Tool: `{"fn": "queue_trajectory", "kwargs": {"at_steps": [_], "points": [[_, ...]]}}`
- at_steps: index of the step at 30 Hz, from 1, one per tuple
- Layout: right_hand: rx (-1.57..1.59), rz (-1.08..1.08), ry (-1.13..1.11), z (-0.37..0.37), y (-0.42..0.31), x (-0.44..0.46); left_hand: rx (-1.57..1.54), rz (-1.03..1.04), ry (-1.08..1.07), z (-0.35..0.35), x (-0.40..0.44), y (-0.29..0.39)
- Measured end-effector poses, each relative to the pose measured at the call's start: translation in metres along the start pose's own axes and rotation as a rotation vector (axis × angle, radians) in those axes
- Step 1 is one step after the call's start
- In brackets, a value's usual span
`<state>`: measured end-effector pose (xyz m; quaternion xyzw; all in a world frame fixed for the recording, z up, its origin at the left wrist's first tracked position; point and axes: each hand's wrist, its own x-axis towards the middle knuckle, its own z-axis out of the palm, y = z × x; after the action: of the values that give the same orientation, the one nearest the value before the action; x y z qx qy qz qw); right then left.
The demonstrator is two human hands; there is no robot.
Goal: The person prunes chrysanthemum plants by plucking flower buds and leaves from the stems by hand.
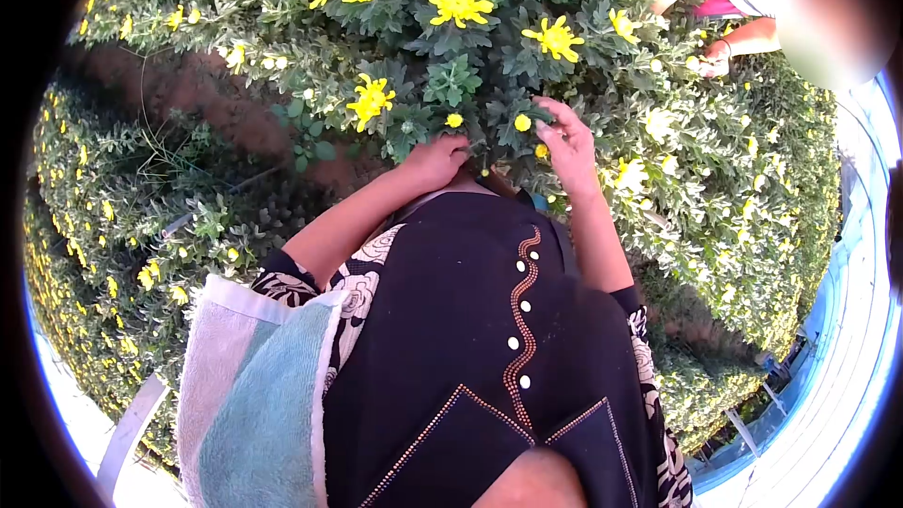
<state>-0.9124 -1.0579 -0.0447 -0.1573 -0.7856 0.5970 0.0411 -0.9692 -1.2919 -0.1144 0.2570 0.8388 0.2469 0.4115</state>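
Observation:
My left hand (pixel 435 162) is at the lower edge of the chrysanthemum plants, its fingers curled together among the leaves. What they hold, if anything, is hidden. A small yellow bud (pixel 454 120) stands just above it. My right hand (pixel 570 149) is raised beside another yellow bud (pixel 522 122), thumb and forefinger apart around a green leaf tip. Below its thumb sits a darker yellow bud (pixel 542 150). Open yellow chrysanthemum flowers (pixel 459 3) rise beyond both hands, with one more flower (pixel 372 102) up and left of my left hand.
Dense flowering rows spread on both sides, with a strip of brown soil (pixel 240 103) at the left. At the upper right another person's hand (pixel 717 58) reaches into the plants. A blue-green towel (pixel 263 404) hangs at my left side. Blue sheeting (pixel 847 320) edges the right.

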Motion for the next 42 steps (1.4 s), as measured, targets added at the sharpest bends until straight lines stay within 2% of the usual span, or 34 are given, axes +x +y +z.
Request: {"fn": "queue_trajectory", "kwargs": {"at_steps": [1,2,3,4,5,6,8,11,14,15,18,23,25,26,29,32,35,37,40,42], "points": [[0.128,0.069,-0.059,0.005,-0.025,0.008,-0.261,-0.058,0.008,-0.013,-0.014,0.002],[0.126,0.024,-0.082,0.009,-0.037,0.017,-0.522,-0.117,0.022,-0.028,-0.029,0.006],[0.176,0.047,-0.129,0.013,-0.04,0.027,-0.526,-0.088,0.127,-0.044,-0.042,0.012],[0.224,0.072,-0.179,0.019,-0.041,0.038,-0.525,-0.093,0.139,-0.041,-0.04,0.004],[0.273,0.124,-0.228,0.025,-0.036,0.047,-0.686,0.002,0.322,-0.031,-0.036,-0.008],[0.28,0.073,-0.259,0.035,-0.034,0.054,-0.844,0.101,0.506,-0.033,-0.036,-0.009],[0.24,0.107,-0.38,0.042,-0.036,0.064,-0.825,0.054,0.547,-0.038,-0.031,-0.012],[0.185,0.134,-0.438,0.056,-0.041,0.07,-0.958,0.241,0.685,-0.037,-0.016,-0.008],[0.209,0.122,-0.461,0.066,-0.048,0.076,-1.106,0.211,0.649,-0.056,-0.017,0.007],[0.22,0.125,-0.467,0.067,-0.049,0.078,-1.172,0.308,0.726,-0.059,-0.011,0.015],[0.178,0.132,-0.493,0.072,-0.046,0.084,-1.055,0.325,0.707,-0.06,-0.006,0.017],[0.243,0.21,-0.427,0.075,-0.041,0.082,-1.057,0.297,0.59,-0.065,0.0,0.013],[0.34,0.336,-0.363,0.076,-0.041,0.079,-0.984,0.227,0.567,-0.066,0.003,0.009],[0.342,0.336,-0.357,0.076,-0.04,0.079,-0.982,0.23,0.562,-0.066,0.005,0.009],[0.385,0.517,-0.254,0.08,-0.035,0.082,-1.025,0.231,0.625,-0.067,0.009,0.009],[0.426,0.56,-0.24,0.08,-0.03,0.084,-0.995,0.237,0.652,-0.072,0.007,0.011],[0.477,0.565,-0.237,0.081,-0.025,0.084,-1.02,0.305,0.602,-0.078,0.004,0.013],[0.485,0.575,-0.239,0.081,-0.025,0.086,-0.95,0.448,0.545,-0.078,0.011,0.007],[0.46,0.612,-0.216,0.078,-0.027,0.085,-0.858,0.526,0.565,-0.082,0.015,0.007],[0.428,0.631,-0.206,0.081,-0.028,0.089,-0.885,0.495,0.565,-0.082,0.017,0.007]]}}
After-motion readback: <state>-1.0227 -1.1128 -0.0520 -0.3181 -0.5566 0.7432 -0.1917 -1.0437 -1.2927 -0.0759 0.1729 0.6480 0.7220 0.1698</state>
